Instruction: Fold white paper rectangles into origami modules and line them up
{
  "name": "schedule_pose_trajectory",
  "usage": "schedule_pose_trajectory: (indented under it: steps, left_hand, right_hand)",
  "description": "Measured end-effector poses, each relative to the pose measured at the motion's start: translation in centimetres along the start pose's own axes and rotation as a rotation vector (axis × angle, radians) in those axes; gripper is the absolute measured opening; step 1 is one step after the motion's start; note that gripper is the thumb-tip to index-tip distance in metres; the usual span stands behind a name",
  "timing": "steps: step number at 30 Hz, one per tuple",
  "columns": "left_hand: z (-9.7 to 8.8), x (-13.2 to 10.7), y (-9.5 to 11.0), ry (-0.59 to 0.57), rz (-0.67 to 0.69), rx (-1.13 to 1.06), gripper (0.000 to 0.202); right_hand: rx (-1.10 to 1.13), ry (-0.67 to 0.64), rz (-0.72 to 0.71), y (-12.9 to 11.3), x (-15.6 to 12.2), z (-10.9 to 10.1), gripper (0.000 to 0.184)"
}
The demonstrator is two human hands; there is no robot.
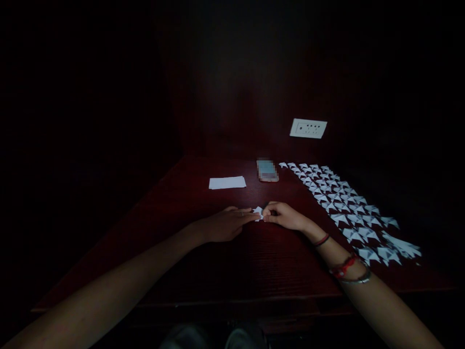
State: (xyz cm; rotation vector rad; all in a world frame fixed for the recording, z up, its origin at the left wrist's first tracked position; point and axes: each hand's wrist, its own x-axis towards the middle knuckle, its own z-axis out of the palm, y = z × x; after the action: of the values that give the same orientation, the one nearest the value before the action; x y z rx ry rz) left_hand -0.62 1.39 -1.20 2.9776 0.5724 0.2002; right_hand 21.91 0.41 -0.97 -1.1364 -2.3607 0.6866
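A small folded white paper figure (258, 212) lies on the dark red table between my two hands. My left hand (225, 224) is stretched out low over the tabletop, its fingers extended and their tips on the paper's left part. At the paper's right edge, my right hand (285, 216) is closed, thumb and curled fingers pinching it. The fingers hide part of the folds. Many similar folded paper figures (334, 198) stand in rows to the right of my right hand.
A stack of white paper strips (227, 182) lies beyond my left hand. Farther back is a phone (267, 170), its screen blurred out. Long narrow paper pieces (401, 245) rest beside the near rows. A socket plate (308, 128) is on the back wall. The table (203, 286) ends near my knees.
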Motion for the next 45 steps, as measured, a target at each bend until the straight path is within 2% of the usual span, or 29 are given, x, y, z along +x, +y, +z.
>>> schedule_pose_trajectory:
  steps: [7, 12, 23, 29, 37, 45]
  left_hand:
    - [-0.4, 0.1, 0.2, -0.029, 0.024, -0.021, 0.055]
    - [-0.4, 0.1, 0.2, -0.032, 0.018, -0.022, 0.057]
    - [-0.8, 0.3, 0.4, -0.088, -0.014, -0.019, 0.060]
    - [-0.8, 0.3, 0.4, -0.065, -0.022, -0.029, 0.059]
    - [-0.2, 0.4, 0.6, 0.026, -0.009, 0.017, 0.048]
    - [0.5, 0.4, 1.5, 0.030, -0.105, 0.029, 0.048]
  right_hand:
    - [0.006, -0.072, 0.065, 0.2, 0.7, -0.1, 0.015]
    - [-0.090, -0.047, 0.130, 0.5, 0.9, 0.1, 0.023]
    - [-0.167, 0.039, 0.038, -0.5, 0.5, 0.3, 0.015]
    - [-0.174, 0.069, 0.041, -0.5, 0.4, 0.7, 0.010]
    - [-0.147, 0.121, 0.047, -0.7, 0.0, 0.9, 0.010]
    - [-0.107, 0.197, 0.029, -0.6, -0.2, 1.1, 0.012]
